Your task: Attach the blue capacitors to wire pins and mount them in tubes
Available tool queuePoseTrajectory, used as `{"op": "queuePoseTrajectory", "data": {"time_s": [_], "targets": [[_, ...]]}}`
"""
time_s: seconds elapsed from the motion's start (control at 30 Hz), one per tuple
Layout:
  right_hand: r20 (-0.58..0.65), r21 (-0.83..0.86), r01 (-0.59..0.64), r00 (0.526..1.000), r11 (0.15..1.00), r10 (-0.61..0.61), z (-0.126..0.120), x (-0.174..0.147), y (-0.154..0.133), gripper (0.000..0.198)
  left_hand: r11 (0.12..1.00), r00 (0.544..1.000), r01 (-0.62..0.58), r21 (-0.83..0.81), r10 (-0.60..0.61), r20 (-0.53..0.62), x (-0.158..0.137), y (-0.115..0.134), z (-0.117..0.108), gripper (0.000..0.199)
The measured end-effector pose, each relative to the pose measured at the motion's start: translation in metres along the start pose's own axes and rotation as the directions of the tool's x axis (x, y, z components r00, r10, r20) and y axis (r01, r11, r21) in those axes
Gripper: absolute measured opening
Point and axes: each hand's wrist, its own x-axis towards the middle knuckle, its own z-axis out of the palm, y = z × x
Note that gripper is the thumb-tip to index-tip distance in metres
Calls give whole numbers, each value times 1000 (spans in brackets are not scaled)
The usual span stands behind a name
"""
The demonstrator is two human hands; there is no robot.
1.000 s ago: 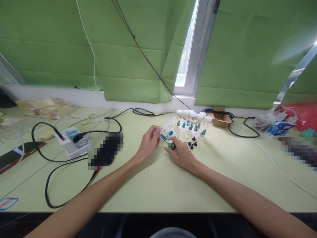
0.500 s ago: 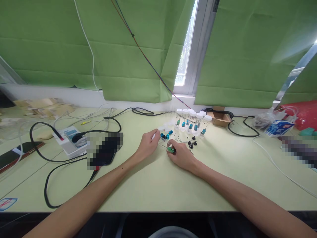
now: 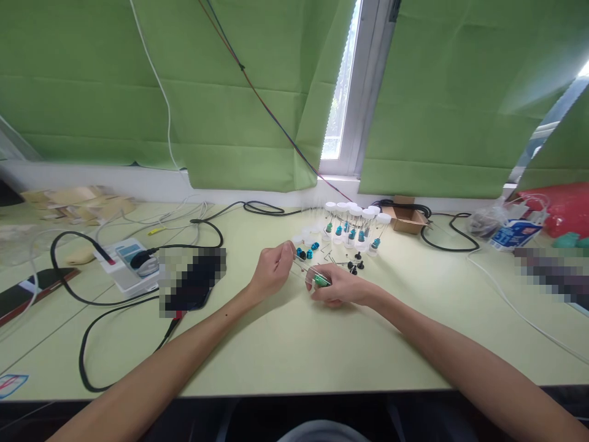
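Note:
My left hand is closed, its fingertips pinching the left end of what looks like a clear tube. Around its other end curl the fingers of my right hand. A green part shows between those fingers, apparently inside the tube, with a thin rod pointing left. Just beyond my hands lie several blue parts, black knob-like pieces and thin bent metal rods. Behind them stand several clear tubes with white lids, holding blue or green parts on rods.
An open cardboard box sits behind the tubes. On the left are a dark phone-like device, a white power strip and looping black cables. A blue-and-white pack is at the right. The table's front edge runs below my forearms.
The green part now appears within the clear tube stretching between my hands. My right hand has turned slightly, and my left fingers have closed more on the tube's end. The view shifted a little.

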Motion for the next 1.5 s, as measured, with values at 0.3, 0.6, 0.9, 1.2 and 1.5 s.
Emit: {"op": "queuePoseTrajectory", "data": {"time_s": [0.3,0.6,0.9,1.2,1.5], "targets": [[-156,-30,88,984,996,-91,19,3,-2,16,897,970,234,-375,-243,25,-1,14,6,44],[-350,-450,183,865,874,-361,27,12,9,22,879,975,220,-423,-203,87,-6,19,14,35],[-357,-538,86,878,839,-319,27,12,7,21,973,995,95,-209,-85,53,-4,21,7,26],[-231,-680,141,890,720,-393,12,8,6,19,997,998,-68,26,69,-2,-4,26,4,19],[-487,-818,-176,719,548,-496,-41,8,26,17,954,965,-213,211,240,-109,0,26,3,16]]}}
